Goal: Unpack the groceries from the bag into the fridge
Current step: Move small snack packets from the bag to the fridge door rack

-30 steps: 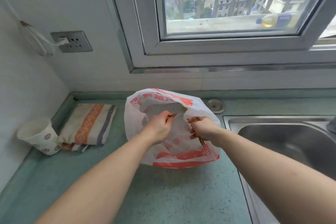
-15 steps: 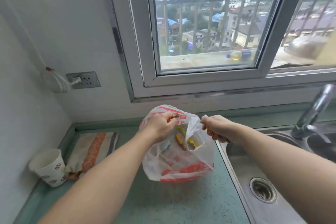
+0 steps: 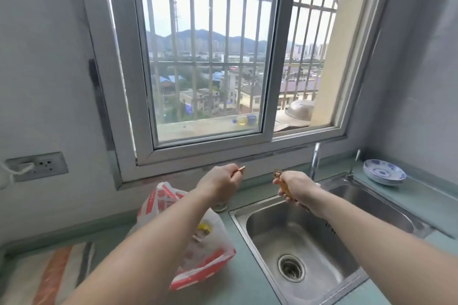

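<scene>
My left hand and right hand each hold a small snack above the sink; the bag beside it has more.

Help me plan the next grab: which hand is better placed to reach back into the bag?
Probably left. The left hand is raised just above the bag; the right hand hangs over the sink. Both already hold small items.

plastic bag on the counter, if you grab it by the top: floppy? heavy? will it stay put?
The plastic bag looks like thin film, crumpled and slumped, so probably floppy and shapeless when lifted. Only a few small items show through, so likely light. It sits beside the sink edge; a push would probably slide or collapse it rather than tip it.
</scene>
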